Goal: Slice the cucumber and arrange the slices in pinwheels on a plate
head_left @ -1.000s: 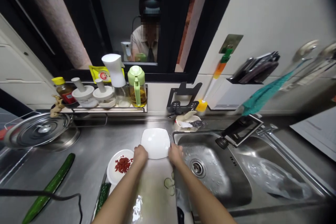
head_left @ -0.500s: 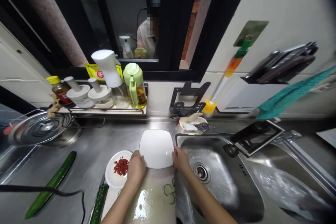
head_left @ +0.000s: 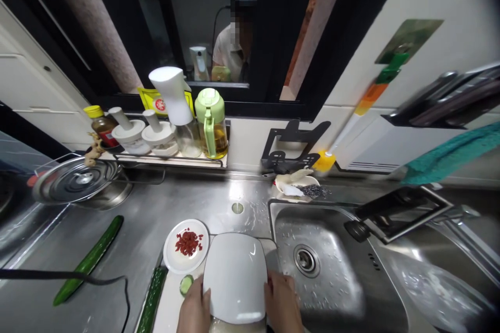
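A white, square plate [head_left: 235, 276] with rounded corners is held level over the front of the cutting board [head_left: 174, 296]. My left hand [head_left: 195, 307] grips its left edge, and my right hand [head_left: 282, 299] grips the right edge. Behind my left hand, a round white dish [head_left: 171, 252] carries red dried berries [head_left: 188, 242]. A cut piece of cucumber [head_left: 186, 285] lies on the board just in front of that dish. Along the board's left side rests a dark green cucumber [head_left: 152, 299], and a thin cucumber slice [head_left: 237, 208] sits on the wet steel counter behind the plate.
A whole cucumber [head_left: 91, 263] and a black cable [head_left: 89, 279] are at left, near a lidded pot [head_left: 84, 187]. Condiment jars and an oil jug [head_left: 211, 125] line a rack at the back. On the right is the steel sink [head_left: 332, 270], with a sponge holder [head_left: 299, 187] behind it.
Both hands have drawn the plate toward me, from the back of the board to its front. The cucumber slice on the counter and the cut piece now show.
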A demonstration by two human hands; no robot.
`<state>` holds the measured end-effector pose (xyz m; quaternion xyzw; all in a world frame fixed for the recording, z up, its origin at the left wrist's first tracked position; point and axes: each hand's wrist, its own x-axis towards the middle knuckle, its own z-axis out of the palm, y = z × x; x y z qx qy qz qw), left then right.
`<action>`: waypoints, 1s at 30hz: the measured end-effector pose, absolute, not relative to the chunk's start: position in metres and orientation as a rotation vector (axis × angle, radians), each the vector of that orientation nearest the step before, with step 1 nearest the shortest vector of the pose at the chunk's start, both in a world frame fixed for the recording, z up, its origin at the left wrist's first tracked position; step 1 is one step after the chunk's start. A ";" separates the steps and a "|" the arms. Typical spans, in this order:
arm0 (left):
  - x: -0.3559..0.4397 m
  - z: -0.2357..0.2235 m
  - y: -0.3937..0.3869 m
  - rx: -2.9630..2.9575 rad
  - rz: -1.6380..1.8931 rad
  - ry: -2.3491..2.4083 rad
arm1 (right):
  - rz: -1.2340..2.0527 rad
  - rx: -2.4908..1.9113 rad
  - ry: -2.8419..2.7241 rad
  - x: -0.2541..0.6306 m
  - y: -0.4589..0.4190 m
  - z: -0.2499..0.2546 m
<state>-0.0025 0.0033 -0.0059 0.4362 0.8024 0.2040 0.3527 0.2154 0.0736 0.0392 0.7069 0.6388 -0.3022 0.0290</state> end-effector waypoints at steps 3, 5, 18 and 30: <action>-0.004 -0.011 -0.003 1.121 0.477 2.070 | -0.901 2.154 1.951 0.213 0.067 0.038; -0.004 -0.013 -0.007 1.109 0.470 2.058 | -0.894 2.130 1.937 0.211 0.065 0.039; -0.004 -0.018 -0.020 1.044 0.535 2.036 | -0.732 2.041 1.938 0.200 0.054 0.048; -0.002 -0.019 -0.029 1.077 0.585 2.061 | -0.562 1.935 1.981 0.192 0.048 0.059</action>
